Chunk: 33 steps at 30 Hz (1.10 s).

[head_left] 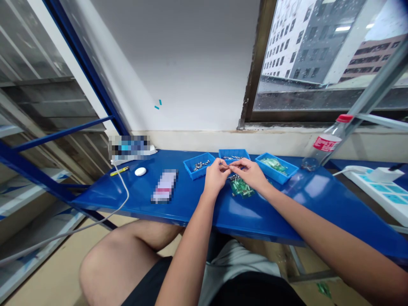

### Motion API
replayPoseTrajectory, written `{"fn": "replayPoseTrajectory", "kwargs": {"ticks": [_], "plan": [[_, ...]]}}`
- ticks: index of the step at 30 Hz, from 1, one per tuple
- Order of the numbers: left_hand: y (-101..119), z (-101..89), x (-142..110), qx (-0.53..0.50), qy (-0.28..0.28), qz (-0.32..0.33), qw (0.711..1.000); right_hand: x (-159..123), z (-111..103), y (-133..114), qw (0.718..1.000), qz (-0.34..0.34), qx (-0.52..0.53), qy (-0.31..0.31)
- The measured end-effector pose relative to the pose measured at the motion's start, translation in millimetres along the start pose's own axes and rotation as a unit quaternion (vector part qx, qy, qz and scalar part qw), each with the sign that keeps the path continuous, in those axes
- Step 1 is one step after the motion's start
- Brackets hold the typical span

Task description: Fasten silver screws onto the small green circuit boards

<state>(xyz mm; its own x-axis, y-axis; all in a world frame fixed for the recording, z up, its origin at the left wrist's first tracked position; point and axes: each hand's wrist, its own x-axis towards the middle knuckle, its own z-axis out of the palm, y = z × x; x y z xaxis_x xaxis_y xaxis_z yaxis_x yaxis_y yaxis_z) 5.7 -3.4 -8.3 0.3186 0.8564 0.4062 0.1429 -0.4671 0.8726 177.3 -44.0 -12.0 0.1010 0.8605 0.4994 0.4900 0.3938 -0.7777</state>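
My left hand (216, 175) and my right hand (251, 173) meet over the blue table, their fingertips pinched close together. Whatever they hold between them is too small and too covered to make out. Just below my right hand lies a pile of small green and clear pieces with some metal bits (242, 188), partly hidden by the fingers. Behind the hands stand three blue bins: the left bin (188, 168) holds small metal parts, the middle bin (233, 152) holds thin metal pieces, and the right bin (287, 176) holds green and clear pieces.
A blurred-out phone-like object (165, 186), a white round case (140, 171) and a yellow tool (119, 171) lie to the left. A white cable (128, 193) hangs over the table's front edge. A plastic bottle (325, 142) and a power strip (384, 187) are at the right.
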Motion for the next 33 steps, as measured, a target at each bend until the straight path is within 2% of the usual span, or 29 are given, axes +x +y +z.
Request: {"fn": "replayPoseTrajectory", "kwargs": {"ticks": [4, 8, 14, 20, 23, 29, 33], "plan": [[2.6, 0.6, 1.0, -0.013, 0.019, 0.017, 1.000, 1.4, 0.6, 2.1, 0.999, 0.026, 0.034, 0.018], [2.8, 0.3, 3.5, -0.066, 0.042, 0.007, 0.997, 2.1, 0.6, 2.4, 0.997, 0.049, 0.066, 0.015], [-0.1, -0.9, 6.9, -0.162, 0.057, -0.020, 0.985, 0.2, 1.3, 1.4, 1.000, 0.007, 0.003, 0.000], [2.5, -1.0, 5.7, -0.116, 0.021, -0.019, 0.993, -1.1, 2.5, -1.4, 1.000, 0.004, 0.001, -0.015], [2.1, -2.0, 5.5, -0.078, 0.035, -0.015, 0.996, -1.8, 2.3, -3.5, 1.000, 0.001, -0.018, -0.013], [-1.6, -2.7, 6.6, -0.147, 0.009, -0.040, 0.988, -1.9, 1.6, -1.3, 0.999, 0.011, -0.035, 0.003], [-2.3, 0.7, 7.5, -0.174, 0.032, -0.063, 0.982, 0.1, -0.6, 3.3, 0.999, 0.001, -0.046, 0.019]]}}
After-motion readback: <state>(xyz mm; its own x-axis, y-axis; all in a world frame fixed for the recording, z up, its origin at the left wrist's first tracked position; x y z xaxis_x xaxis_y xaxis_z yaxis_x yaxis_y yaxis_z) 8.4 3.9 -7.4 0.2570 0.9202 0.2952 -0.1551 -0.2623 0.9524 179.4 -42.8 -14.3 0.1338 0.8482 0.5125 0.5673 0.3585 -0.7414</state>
